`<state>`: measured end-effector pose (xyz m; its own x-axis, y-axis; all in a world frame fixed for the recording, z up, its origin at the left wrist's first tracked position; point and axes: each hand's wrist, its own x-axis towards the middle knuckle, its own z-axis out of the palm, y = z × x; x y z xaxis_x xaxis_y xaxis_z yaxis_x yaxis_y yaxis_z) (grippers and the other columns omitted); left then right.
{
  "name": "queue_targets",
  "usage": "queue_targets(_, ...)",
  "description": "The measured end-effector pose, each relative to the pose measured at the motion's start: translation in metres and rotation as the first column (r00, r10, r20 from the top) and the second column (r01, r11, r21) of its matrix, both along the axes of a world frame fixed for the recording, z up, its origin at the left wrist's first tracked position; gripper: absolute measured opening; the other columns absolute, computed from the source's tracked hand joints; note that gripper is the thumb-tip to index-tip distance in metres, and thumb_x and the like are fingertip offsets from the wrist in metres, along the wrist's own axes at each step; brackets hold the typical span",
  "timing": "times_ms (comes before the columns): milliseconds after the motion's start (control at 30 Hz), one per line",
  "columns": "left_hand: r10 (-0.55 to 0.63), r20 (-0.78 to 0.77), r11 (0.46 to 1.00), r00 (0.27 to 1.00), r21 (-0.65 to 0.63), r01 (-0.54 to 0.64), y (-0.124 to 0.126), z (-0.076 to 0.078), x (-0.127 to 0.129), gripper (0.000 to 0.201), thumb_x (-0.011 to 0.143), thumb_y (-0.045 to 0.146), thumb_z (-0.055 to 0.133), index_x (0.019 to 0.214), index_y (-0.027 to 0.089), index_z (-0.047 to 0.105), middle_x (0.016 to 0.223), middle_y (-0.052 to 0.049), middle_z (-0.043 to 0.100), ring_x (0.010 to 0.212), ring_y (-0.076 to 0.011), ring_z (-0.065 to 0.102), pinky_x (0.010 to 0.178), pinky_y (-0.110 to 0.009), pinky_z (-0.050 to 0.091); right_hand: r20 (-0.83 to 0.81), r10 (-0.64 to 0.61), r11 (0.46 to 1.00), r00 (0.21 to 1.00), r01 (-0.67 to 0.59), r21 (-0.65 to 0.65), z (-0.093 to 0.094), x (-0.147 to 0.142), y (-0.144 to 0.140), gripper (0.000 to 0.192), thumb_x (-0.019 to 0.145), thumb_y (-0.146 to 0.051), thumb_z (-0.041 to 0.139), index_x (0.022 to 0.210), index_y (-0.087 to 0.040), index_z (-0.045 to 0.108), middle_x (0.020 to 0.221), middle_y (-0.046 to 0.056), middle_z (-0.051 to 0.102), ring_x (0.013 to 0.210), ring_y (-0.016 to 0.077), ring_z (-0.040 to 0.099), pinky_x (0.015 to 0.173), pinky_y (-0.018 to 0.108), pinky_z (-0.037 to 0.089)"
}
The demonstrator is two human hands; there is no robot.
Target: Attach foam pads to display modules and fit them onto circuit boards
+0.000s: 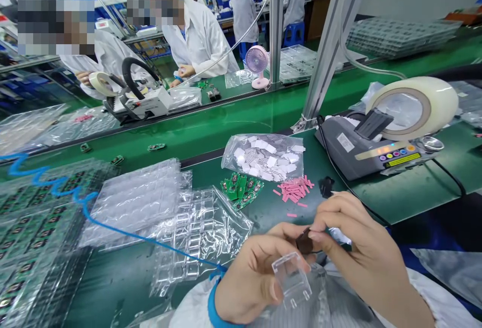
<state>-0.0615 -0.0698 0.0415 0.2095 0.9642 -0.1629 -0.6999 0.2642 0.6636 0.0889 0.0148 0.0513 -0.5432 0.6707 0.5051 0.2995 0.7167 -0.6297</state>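
Low over the green surface [124, 272], the left hand [250, 278] pinches a clear plastic clip case [291, 279]; right hand [357, 240] fingers grip a small dark part [303, 243] just above it, seemingly mid-fitting; next likely needs careful alignment

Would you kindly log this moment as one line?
left hand: holds clear plastic case | right hand: pinches small dark part above case | behind: green circuit boards, pink strips

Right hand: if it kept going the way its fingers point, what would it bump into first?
The right hand points left toward the left hand. It would probably first press the small dark part against the left fingertips; depth is hard to judge.
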Motion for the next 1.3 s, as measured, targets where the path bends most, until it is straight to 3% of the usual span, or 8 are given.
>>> queue_targets(333,-0.001,-0.073,1.0,0.997,-0.017,-0.001,0.0,0.002,0.002,0.032,0.056,0.041,0.077,0.082,0.022,0.073,0.111,-0.005,0.051,0.107,-0.0201,0.05,0.095,-0.03,0.039,0.012,-0.036,0.993,0.999,0.037,-0.112,-0.001,0.003,-0.001,0.013,0.085,-0.022,0.053,0.071,-0.022,0.053,0.07,-0.001,0.057,0.07,0.0154,0.053,0.065,0.03,0.042)
queue_targets(533,0.011,-0.072,0.999,0.997,-0.044,-0.014,0.002,0.002,0.004,0.035,0.054,0.043,0.077,0.08,0.02,0.073,0.111,-0.007,0.051,0.109,-0.0227,0.049,0.096,-0.032,0.039,-0.009,-0.064,0.985,0.998,0.062,-0.162,-0.005,0.004,-0.001,0.012,0.083,-0.021,0.056,0.072,-0.022,0.054,0.071,-0.001,0.057,0.074,0.0151,0.052,0.065,0.028,0.043)
queue_targets(700,0.038,-0.061,0.998,0.997,-0.053,-0.041,0.003,0.001,0.005,0.032,0.057,0.041,0.076,0.081,0.019,0.073,0.108,-0.008,0.053,0.112,-0.0261,0.05,0.098,-0.036,0.038,0.009,-0.016,0.98,1.0,0.018,-0.2,-0.01,0.004,0.0,0.012,0.084,-0.017,0.054,0.074,-0.021,0.053,0.073,-0.002,0.056,0.073,0.0139,0.051,0.068,0.029,0.04)
queue_targets(833,0.067,-0.04,0.994,0.997,-0.085,-0.07,0.003,-0.002,0.003,0.033,0.057,0.041,0.077,0.08,0.018,0.072,0.108,-0.007,0.056,0.109,-0.0243,0.052,0.097,-0.034,0.039,0.002,-0.01,0.982,1.0,0.01,-0.189,-0.008,0.0,0.003,0.014,0.084,-0.014,0.053,0.072,-0.021,0.051,0.072,-0.002,0.056,0.073,0.0135,0.05,0.071,0.031,0.038)
queue_targets(1033,0.09,0.106,0.995,0.99,-0.046,-0.085,0.008,-0.01,0.001,0.035,0.06,0.048,0.072,0.077,0.017,0.07,0.112,-0.006,0.061,0.107,-0.0242,0.056,0.09,-0.031,0.044,0.041,-0.01,0.986,0.999,0.016,-0.165,0.012,-0.007,0.01,0.017,0.085,-0.015,0.049,0.069,-0.02,0.05,0.072,-0.002,0.057,0.074,0.0143,0.051,0.075,0.034,0.037)
queue_targets(1167,0.111,0.127,0.994,0.986,-0.033,-0.108,0.011,-0.011,0.002,0.038,0.058,0.053,0.071,0.075,0.019,0.07,0.112,-0.004,0.063,0.102,-0.0211,0.058,0.088,-0.031,0.044,0.069,-0.055,0.993,0.996,0.062,-0.101,0.019,-0.01,0.008,0.017,0.087,-0.017,0.047,0.07,-0.021,0.05,0.073,-0.002,0.058,0.072,0.014,0.052,0.076,0.034,0.038)
queue_targets(1300,0.114,0.12,0.993,0.986,-0.024,-0.111,0.01,-0.01,0.002,0.036,0.056,0.054,0.072,0.073,0.022,0.07,0.108,-0.002,0.065,0.105,-0.0244,0.057,0.086,-0.032,0.046,0.061,-0.1,0.995,0.993,0.101,-0.017,0.02,-0.011,0.003,0.016,0.087,-0.017,0.047,0.072,-0.021,0.051,0.073,-0.001,0.058,0.072,0.0147,0.052,0.075,0.034,0.037)
